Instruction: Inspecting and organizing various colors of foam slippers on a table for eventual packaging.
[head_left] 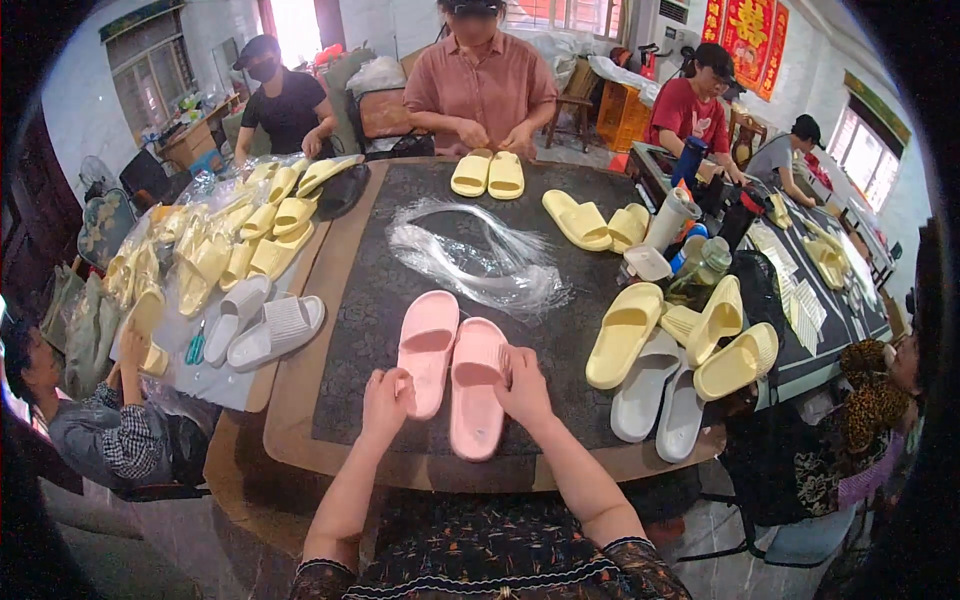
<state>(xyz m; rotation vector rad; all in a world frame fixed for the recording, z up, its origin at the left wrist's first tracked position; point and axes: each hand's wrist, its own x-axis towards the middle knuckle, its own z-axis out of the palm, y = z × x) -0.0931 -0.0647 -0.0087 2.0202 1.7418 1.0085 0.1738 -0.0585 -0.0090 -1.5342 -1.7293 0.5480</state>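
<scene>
Two pink slide slippers lie side by side on the dark table mat in front of me, toes pointing away. My left hand (388, 400) has its fingers curled against the outer edge of the left pink slipper (428, 335). With my right hand (524, 385) I grip the outer side of the right pink slipper (477, 400) near its strap; that slipper sits slightly closer to me. Just beyond them, a loose bundle of clear plastic strips (470, 260) is spread over the mat (355, 330).
Yellow slippers (625, 335) and grey slippers (645, 385) stand to my right, near bottles (712, 258). At left are grey slippers (275, 330), teal-handled scissors (196, 345) and a heap of yellow slippers (205, 265). A co-worker across the table faces a yellow pair (488, 174); others work around.
</scene>
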